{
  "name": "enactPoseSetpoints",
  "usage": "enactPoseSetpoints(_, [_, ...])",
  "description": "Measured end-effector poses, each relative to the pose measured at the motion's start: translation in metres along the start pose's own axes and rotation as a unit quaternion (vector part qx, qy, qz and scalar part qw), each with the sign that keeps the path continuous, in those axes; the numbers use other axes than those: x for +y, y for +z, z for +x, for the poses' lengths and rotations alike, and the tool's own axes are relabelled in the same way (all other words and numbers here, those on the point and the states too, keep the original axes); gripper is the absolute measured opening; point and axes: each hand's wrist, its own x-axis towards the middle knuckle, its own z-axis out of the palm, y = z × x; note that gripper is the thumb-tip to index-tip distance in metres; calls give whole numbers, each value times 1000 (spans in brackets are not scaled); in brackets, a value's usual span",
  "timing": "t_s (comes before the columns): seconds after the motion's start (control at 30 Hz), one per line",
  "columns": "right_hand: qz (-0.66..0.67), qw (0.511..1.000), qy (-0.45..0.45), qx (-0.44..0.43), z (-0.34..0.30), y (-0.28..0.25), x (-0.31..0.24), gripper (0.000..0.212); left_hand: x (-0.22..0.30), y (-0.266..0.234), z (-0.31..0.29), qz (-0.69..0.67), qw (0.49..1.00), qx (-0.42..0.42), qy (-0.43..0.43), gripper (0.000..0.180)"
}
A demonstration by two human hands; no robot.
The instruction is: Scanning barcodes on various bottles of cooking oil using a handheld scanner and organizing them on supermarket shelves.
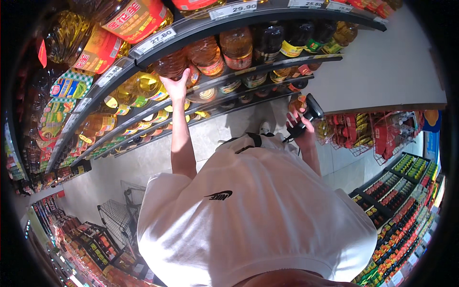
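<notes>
On the shelf ahead, my left hand (175, 86) is closed on a large bottle of dark brown oil (170, 63), with the thumb up its right side. The other fingers are partly hidden by the hand and bottle. More brown bottles (204, 53) stand just to the right, and yellow oil bottles (149, 84) are on the tier below to the left. At the right, my right hand (302, 128) grips a black handheld device (313, 110) shaped like a scanner, with a dark cable hanging under it. Its fingers wrap round the handle.
Shelf edges with price tags (155, 41) curve above and below the bottles. A white end panel (392, 62) bounds the shelf on the right, beside a wire rack of red packages (377, 134). A shopping cart (119, 217) stands behind on the left, over a tiled floor (158, 155).
</notes>
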Motion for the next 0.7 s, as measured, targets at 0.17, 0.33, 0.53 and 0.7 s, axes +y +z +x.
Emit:
enactPoseSetpoints(0.17, [0, 1000, 10, -4, 10, -18, -18, 40, 26, 42, -48, 196, 961, 192, 46, 95])
enactPoseSetpoints(0.33, [-10, 998, -4, -67, 21, -35, -44, 45, 94, 86, -42, 111, 986, 110, 54, 90])
enactPoseSetpoints(0.53, [-33, 999, 12, -24, 26, -36, -78, 45, 115, 98, 33, 129, 991, 5, -47, 53])
enactPoseSetpoints(0.7, [-34, 999, 9, -5, 27, -33, -98, 42, 128, 99, 31, 273, 961, 20, -43, 62])
